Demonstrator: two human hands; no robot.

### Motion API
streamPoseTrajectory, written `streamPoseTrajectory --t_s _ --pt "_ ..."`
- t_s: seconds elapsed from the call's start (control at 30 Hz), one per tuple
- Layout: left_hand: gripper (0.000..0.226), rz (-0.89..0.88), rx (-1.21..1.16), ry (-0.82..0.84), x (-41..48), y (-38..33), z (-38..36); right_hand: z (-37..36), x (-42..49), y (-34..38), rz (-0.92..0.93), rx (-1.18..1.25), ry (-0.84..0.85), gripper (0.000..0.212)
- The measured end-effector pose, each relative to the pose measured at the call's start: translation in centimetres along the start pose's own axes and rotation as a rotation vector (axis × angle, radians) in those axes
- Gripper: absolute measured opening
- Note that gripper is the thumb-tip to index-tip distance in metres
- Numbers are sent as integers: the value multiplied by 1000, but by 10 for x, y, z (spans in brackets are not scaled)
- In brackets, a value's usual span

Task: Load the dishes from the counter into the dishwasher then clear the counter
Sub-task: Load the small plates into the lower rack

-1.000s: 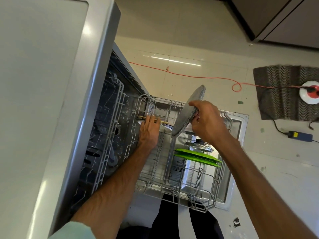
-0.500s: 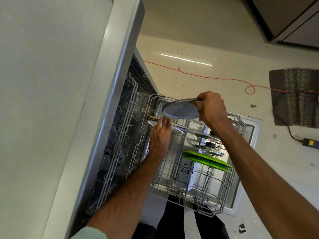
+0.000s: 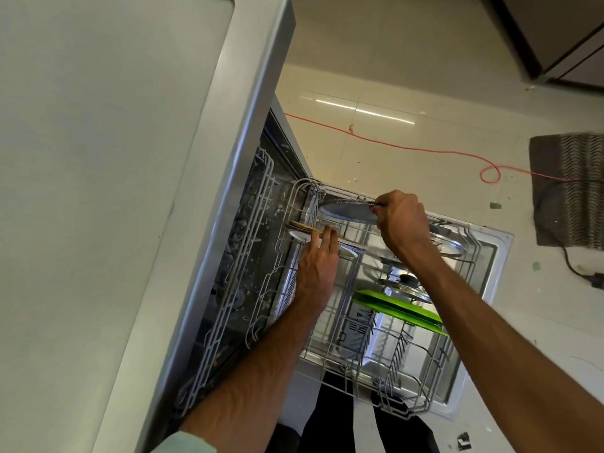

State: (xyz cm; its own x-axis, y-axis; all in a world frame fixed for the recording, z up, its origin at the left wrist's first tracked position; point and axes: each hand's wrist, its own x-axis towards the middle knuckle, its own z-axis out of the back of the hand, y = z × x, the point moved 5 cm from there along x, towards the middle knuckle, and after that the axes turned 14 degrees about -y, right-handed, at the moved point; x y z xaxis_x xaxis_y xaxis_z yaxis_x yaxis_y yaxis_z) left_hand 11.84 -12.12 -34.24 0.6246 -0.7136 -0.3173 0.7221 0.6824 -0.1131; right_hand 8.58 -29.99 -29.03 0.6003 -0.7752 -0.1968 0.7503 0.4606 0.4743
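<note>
We pinch speckled plate (image 3: pixel 346 212) rim at its 3 o'clock, right hand (image 3: pixel 400 220): likely stiff, fragile, slick; rim grip suits. Left hand (image 3: pixel 318 266), fingers straight, touches racked plates (image 3: pixel 296 234) at 10 o'clock.

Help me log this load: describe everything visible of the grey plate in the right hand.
The grey plate is round, shallow and speckled, with a glinting rim, perhaps glazed or metal. The right hand grips its right edge, holding it nearly level over the far left corner of the pulled-out rack. Whether it touches the wires is unclear.
</note>
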Motion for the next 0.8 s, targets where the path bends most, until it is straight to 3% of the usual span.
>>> streamPoseTrajectory --t_s 0.2,0.8 --pt "79 20 -29 -2 1 0 4 8 -3 -2 46 -2 -16 24" --pt "71 39 -68 -3 5 1 -2 -63 2 12 124 -199 129 27"
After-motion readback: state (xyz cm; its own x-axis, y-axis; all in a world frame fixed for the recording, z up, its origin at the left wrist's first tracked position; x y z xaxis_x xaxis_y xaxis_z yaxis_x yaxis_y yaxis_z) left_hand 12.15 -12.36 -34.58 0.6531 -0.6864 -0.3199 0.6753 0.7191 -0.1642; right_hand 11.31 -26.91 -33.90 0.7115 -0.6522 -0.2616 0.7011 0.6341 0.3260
